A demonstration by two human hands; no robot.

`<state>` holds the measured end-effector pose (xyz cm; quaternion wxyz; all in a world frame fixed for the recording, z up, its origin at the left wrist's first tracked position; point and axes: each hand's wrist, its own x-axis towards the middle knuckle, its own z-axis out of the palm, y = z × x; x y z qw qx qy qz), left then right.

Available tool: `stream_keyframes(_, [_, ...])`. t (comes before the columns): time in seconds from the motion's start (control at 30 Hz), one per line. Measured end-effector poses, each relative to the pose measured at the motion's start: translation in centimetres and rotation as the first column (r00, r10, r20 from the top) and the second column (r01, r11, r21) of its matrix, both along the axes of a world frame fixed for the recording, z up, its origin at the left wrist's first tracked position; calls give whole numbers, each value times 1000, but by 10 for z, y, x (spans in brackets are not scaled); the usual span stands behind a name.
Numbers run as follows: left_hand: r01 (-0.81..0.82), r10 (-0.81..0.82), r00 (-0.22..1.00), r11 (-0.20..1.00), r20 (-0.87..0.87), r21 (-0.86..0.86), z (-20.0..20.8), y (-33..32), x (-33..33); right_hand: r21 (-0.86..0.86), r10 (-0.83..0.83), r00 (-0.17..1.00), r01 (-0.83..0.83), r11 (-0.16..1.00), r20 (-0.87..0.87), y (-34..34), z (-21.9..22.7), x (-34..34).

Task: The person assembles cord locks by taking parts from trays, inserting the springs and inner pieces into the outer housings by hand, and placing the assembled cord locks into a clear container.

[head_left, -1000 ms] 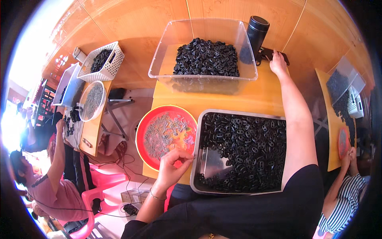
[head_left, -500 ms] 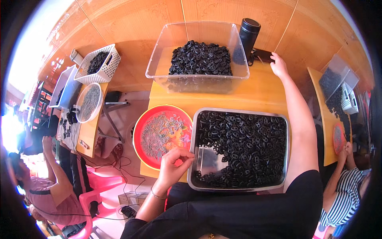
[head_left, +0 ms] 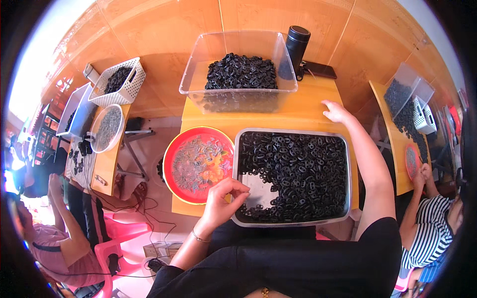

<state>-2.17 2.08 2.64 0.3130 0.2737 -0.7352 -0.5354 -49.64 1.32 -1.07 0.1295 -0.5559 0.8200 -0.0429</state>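
My left hand (head_left: 224, 202) is at the near left corner of a metal tray (head_left: 349, 181), thumb and fingertips pinched together. Whatever they hold, if anything, is too small to make out. Small black plastic pieces with two holes (head_left: 308, 174) fill most of the tray, leaving bare metal by that hand. To the left stands a red round basin (head_left: 171, 166) with many small grey slender pieces (head_left: 196, 159) in it. My right hand (head_left: 336, 112) reaches over the table's right side, thumb and fingers apart, nothing visible in it. It is short of a dark flat object (head_left: 320, 70).
A clear plastic bin (head_left: 191, 74) of black pieces stands at the back, beside a black flask (head_left: 296, 47). Side tables hold baskets and bowls. One person (head_left: 59, 243) sits at left, another in stripes (head_left: 432, 223) at right. Cables (head_left: 144, 211) lie on the floor.
My right hand has drawn back from the dark flat object toward me. My left hand stays pinched near the tray, now slightly over its left rim. The whole view has shifted a little.
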Motion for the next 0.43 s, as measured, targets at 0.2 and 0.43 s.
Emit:
stream_keyframes(0.2, [-43,43,998,999,39,-5,-8,-1,15,6,33,998,-33,999,-59,-12,11,15])
stream_keyframes(0.43, [-45,37,994,996,103,73,-8,-7,21,-279,-253,960,213,937,-119,-61,-3,-13])
